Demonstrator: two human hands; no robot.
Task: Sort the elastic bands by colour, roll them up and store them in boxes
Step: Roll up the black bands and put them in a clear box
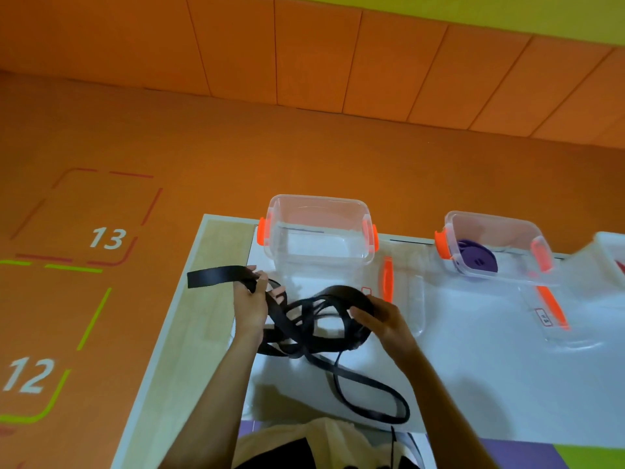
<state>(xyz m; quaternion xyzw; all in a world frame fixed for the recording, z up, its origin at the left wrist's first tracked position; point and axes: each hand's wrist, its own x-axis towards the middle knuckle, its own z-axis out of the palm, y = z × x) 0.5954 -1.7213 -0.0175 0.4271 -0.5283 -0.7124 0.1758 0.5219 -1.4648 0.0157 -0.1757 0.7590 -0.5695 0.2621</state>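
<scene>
Both hands worked a tangled black elastic band over the white table. The left hand pinched one flat end, which stuck out past the table's left edge; the right hand gripped the bunched loops. Behind stood an empty clear box with orange latches, and another box holding a rolled purple band. Floor markings read "13" and "12"; the lid label was unreadable.

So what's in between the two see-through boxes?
In the head view, an orange-handled clear lid lies between the empty box and the purple-roll box.
</scene>
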